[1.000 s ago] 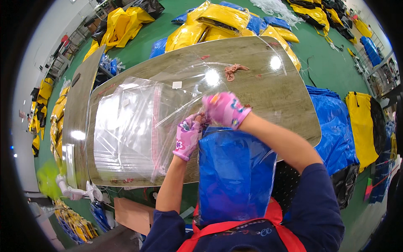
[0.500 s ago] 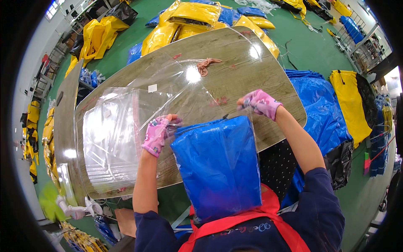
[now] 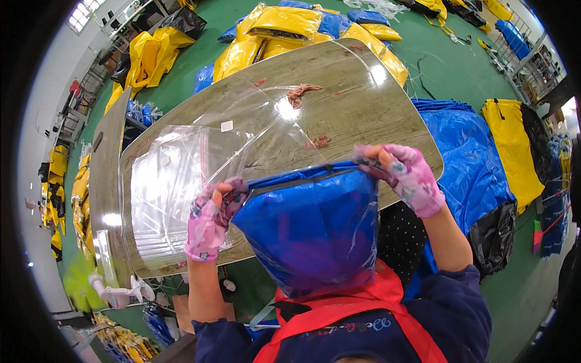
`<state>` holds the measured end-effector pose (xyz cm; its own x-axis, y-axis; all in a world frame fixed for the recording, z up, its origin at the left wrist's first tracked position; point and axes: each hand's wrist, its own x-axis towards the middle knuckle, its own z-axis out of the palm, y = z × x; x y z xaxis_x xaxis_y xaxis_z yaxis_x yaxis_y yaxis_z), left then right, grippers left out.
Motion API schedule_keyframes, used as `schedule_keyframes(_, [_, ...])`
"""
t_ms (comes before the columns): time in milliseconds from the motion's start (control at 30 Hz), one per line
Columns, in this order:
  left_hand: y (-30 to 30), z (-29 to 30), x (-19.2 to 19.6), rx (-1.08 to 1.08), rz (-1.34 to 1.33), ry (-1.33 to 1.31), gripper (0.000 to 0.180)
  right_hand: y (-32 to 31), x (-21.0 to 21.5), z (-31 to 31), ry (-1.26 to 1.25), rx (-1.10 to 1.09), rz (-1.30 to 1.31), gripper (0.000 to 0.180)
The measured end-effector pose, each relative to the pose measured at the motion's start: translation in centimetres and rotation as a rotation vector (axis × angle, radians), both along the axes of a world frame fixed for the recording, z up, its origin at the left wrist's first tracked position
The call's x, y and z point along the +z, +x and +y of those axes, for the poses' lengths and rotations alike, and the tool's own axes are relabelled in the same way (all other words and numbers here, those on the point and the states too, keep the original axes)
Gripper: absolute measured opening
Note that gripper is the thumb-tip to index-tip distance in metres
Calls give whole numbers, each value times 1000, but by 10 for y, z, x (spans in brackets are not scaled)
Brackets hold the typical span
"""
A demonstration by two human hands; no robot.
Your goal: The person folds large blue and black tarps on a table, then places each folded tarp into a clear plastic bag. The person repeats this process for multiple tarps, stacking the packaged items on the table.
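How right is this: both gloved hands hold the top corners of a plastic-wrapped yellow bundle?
Wrong colour: the bundle is blue, not yellow, as the head view shows. The left hand and right hand do hold its top corners.

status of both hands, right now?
Left hand: closed, holding the bagged blue bundle near its upper left corner.
Right hand: closed, holding it near its upper right corner.

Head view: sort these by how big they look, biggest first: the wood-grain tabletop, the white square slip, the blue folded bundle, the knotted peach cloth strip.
1. Wood-grain tabletop
2. Blue folded bundle, though nearness to the camera may enlarge it
3. Knotted peach cloth strip
4. White square slip
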<state>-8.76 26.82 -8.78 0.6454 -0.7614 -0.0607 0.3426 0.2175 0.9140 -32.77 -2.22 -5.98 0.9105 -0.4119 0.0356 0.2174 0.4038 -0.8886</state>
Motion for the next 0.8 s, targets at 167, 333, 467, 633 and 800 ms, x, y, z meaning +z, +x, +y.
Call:
schedule_keyframes(167, [-16,32,11,-147,-244,-25,19,-47,13,-3,-693,152,-47,16])
schedule_keyframes(333, [-37,41,49,-248,-1088,376,9,-75,0,4,-903,54,-87,15])
schedule_keyframes(467, [-47,44,70,-272,-1068,681,26,-76,4,9,-954,73,-149,19])
schedule_keyframes(633, [-21,43,157,-662,-881,1083,21,-74,3,9,-1040,86,-200,31])
schedule_keyframes(800, [-38,-59,138,-493,-1641,396,53,-74,7,18,-1051,60,-246,29])
